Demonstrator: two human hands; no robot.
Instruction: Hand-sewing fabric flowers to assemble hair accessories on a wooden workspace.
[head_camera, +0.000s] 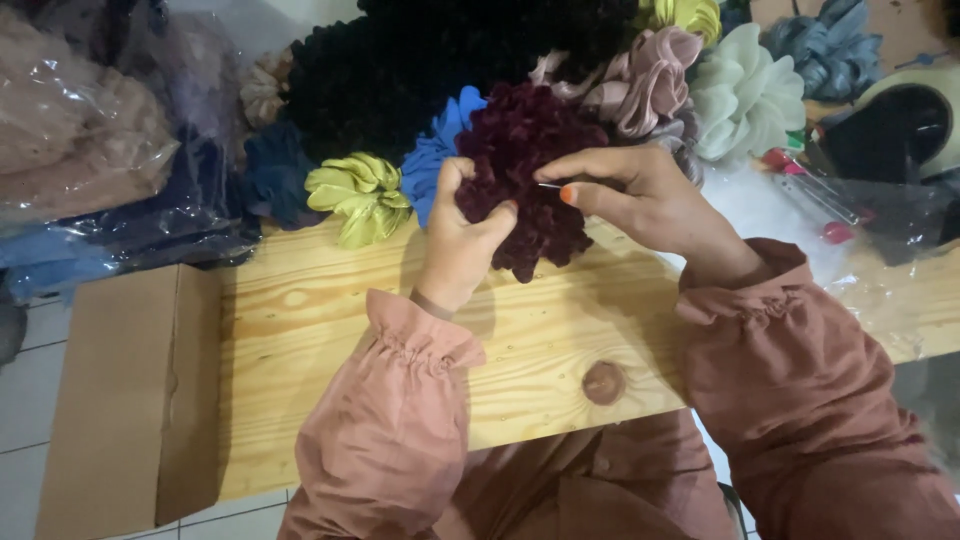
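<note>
A pale pine plank desk (330, 330) with a dark round knot runs across the view, and a flat brown cardboard sheet (120, 400) leans against its left end over a white tiled floor (20, 400). At the far left lies a heap of clear plastic bags holding folded pink and blue cloth (90, 150). Along the desk's far edge sits a big mound of black ruffled velvet scrunchies (400, 60), and around it a row of smaller ones: a navy scrunchie (275, 175), a shiny lime-green satin scrunchie (362, 197), a bright blue scrunchie (435, 150), a dusty-pink organza scrunchie (650, 80), a pale mint scrunchie (745, 95) and a grey-blue satin scrunchie (830, 45). A sheet of crinkled clear plastic (880, 220) covers the right part of the desk.

In the middle, raised just above the desk's far edge, is a dark maroon ruffled velvet scrunchie (525, 165), held between both hands of a person in rust-pink gathered sleeves. The left hand (462, 235) has its grip closed on the scrunchie's lower left side, fingers curled into the ruffles and thumb pressed against them. The right hand (640, 190) comes in from the right, thumb and forefinger pinched tight on a thin silver needle (549, 185) whose tip points into the maroon fabric; an orange-painted thumbnail shows beside it.
</note>
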